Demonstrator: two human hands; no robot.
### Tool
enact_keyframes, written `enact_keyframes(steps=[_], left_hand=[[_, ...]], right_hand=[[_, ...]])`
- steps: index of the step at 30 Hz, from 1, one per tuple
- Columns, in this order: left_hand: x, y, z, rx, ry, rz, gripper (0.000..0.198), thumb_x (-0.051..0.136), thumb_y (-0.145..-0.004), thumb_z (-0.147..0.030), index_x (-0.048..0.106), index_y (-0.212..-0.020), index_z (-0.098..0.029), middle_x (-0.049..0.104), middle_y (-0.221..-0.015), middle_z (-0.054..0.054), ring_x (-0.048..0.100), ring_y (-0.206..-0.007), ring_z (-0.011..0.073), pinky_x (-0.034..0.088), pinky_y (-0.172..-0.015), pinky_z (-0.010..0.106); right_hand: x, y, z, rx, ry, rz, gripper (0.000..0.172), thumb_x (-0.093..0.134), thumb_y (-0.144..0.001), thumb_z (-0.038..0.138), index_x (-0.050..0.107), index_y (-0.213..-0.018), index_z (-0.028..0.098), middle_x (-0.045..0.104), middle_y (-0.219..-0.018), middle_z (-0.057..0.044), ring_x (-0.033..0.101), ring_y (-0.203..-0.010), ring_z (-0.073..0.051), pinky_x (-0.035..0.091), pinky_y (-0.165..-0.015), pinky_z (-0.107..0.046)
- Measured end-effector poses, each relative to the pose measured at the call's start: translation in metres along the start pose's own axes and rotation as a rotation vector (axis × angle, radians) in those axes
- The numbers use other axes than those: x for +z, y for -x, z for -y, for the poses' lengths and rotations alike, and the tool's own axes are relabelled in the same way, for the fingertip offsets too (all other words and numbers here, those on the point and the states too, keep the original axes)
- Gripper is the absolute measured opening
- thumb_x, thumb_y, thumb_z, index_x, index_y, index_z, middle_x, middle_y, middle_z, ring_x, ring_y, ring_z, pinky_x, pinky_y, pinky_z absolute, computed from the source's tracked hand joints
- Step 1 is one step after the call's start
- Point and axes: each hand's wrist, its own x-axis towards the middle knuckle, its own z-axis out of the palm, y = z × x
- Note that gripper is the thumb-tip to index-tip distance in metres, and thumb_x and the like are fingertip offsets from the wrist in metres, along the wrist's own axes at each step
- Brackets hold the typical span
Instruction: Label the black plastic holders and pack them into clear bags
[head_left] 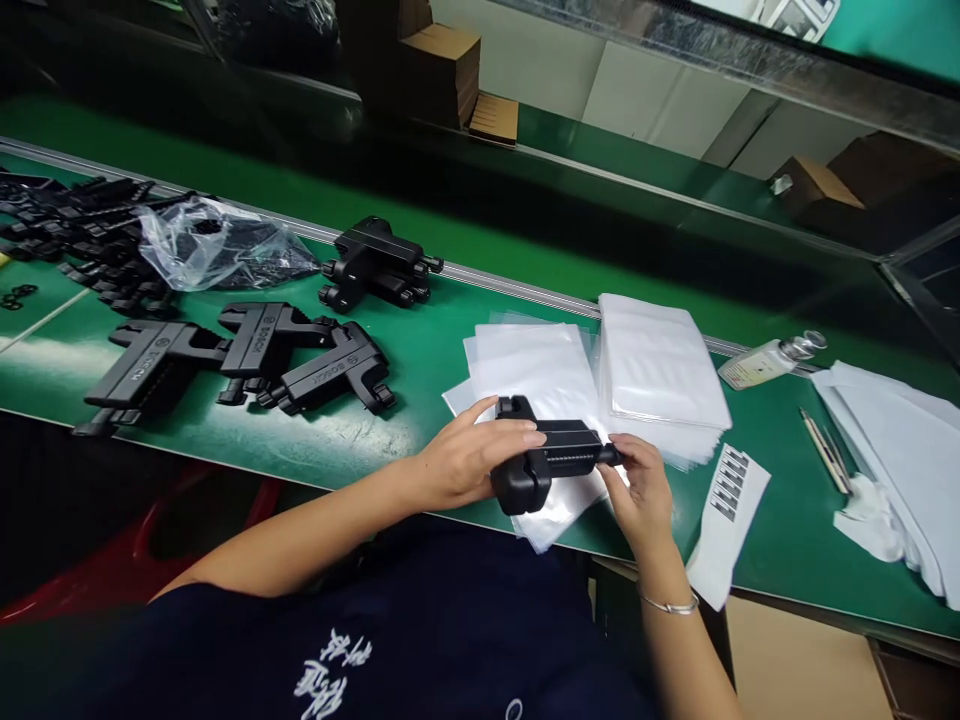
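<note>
Over the plastic bags, a black plastic T-shaped bracket (571, 440) is held up between both hands. My left hand (461, 458) is closed around its wide end, with fingers across the top. At the narrow end, my right hand (643, 492) pinches a small dark knob between thumb and fingers. Clear flat plastic bags (529, 362) lie spread beneath the bracket, and a thick stack of similar bags (660, 365) sits just behind my right hand. Several like brackets (334, 370), some marked BOSCH, rest on the bench to the left.
A crumpled clear bag (225, 245) lies beside a heap of black parts (82, 225) at far left. On the right are a label strip (729, 520), a bottle (761, 365), tweezers (825, 450) and white sheets (907, 440). A metal rail (517, 288) runs behind.
</note>
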Motion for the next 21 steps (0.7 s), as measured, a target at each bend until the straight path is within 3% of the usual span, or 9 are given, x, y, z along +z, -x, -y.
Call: enact_keyframes(steps=[4,7,9,11,13,15,17,18,21], left_hand=[[-0.004,0.000,0.002,-0.353,0.375,-0.161,0.069,0.078,-0.065,-0.059,0.060,-0.118,-0.019,0.069,-0.110,0.011,0.064,-0.100,0.0298,0.049,-0.090,0.040],[-0.004,0.000,0.005,-0.474,0.607,-0.187,0.068,0.067,-0.070,-0.070,0.062,-0.112,-0.015,0.068,-0.100,0.010,0.064,-0.086,0.0249,0.051,-0.073,0.032],[-0.005,0.003,0.005,-0.436,0.532,-0.210,0.070,0.069,-0.068,-0.070,0.062,-0.112,-0.016,0.067,-0.098,0.009,0.063,-0.085,0.0246,0.050,-0.072,0.031],[-0.009,0.007,0.003,-0.339,0.329,-0.233,0.069,0.074,-0.065,-0.066,0.061,-0.114,-0.019,0.068,-0.102,0.009,0.064,-0.090,0.0265,0.051,-0.076,0.033],[-0.013,0.012,-0.001,-0.201,0.123,-0.161,0.065,0.081,-0.062,-0.058,0.062,-0.113,-0.022,0.069,-0.105,0.009,0.066,-0.094,0.0285,0.052,-0.081,0.036],[-0.016,0.015,-0.005,-0.061,-0.003,-0.032,0.059,0.086,-0.058,-0.049,0.065,-0.107,-0.024,0.071,-0.104,0.009,0.067,-0.097,0.0296,0.052,-0.086,0.039],[-0.016,0.015,-0.007,-0.010,-0.039,0.044,0.056,0.088,-0.055,-0.046,0.066,-0.102,-0.024,0.073,-0.101,0.009,0.068,-0.096,0.0299,0.052,-0.088,0.040],[-0.014,0.014,-0.006,-0.047,-0.038,0.014,0.055,0.087,-0.056,-0.046,0.066,-0.102,-0.024,0.072,-0.101,0.009,0.067,-0.096,0.0297,0.052,-0.088,0.040],[-0.005,0.008,-0.001,-0.288,0.107,-0.255,0.058,0.079,-0.065,-0.055,0.063,-0.109,-0.022,0.070,-0.102,0.007,0.066,-0.094,0.0274,0.052,-0.082,0.036]], right_hand=[[-0.014,-0.009,0.027,-0.314,0.169,0.109,0.034,0.054,-0.093,0.021,0.051,-0.127,0.023,0.066,-0.100,-0.010,0.065,-0.088,-0.022,0.055,-0.071,-0.036],[-0.016,-0.013,0.045,-0.345,0.100,0.218,0.023,0.048,-0.094,0.029,0.059,-0.113,0.023,0.066,-0.083,-0.006,0.061,-0.068,-0.019,0.049,-0.060,-0.033],[-0.012,-0.015,0.051,-0.131,-0.064,0.226,0.020,0.045,-0.094,0.030,0.060,-0.105,0.023,0.063,-0.077,-0.004,0.058,-0.063,-0.017,0.047,-0.059,-0.031],[-0.005,-0.018,0.051,0.248,-0.305,0.234,0.020,0.043,-0.094,0.033,0.058,-0.104,0.023,0.058,-0.070,0.000,0.054,-0.061,-0.016,0.045,-0.058,-0.029],[0.001,-0.020,0.046,0.656,-0.605,0.321,0.022,0.045,-0.092,0.037,0.056,-0.104,0.022,0.049,-0.062,0.004,0.046,-0.053,-0.013,0.041,-0.052,-0.026],[0.007,-0.022,0.039,0.945,-0.886,0.444,0.022,0.050,-0.089,0.040,0.057,-0.099,0.021,0.037,-0.052,0.008,0.032,-0.044,-0.010,0.035,-0.046,-0.022],[0.010,-0.021,0.033,1.067,-1.059,0.502,0.025,0.054,-0.086,0.043,0.057,-0.095,0.020,0.027,-0.047,0.011,0.020,-0.041,-0.007,0.031,-0.043,-0.021],[0.011,-0.019,0.031,1.075,-1.089,0.480,0.028,0.054,-0.087,0.046,0.058,-0.096,0.020,0.026,-0.046,0.012,0.017,-0.040,-0.007,0.033,-0.043,-0.021],[0.013,-0.012,0.030,0.917,-0.940,0.236,0.045,0.047,-0.090,0.059,0.061,-0.105,0.019,0.042,-0.051,0.008,0.034,-0.043,-0.010,0.045,-0.053,-0.027]])
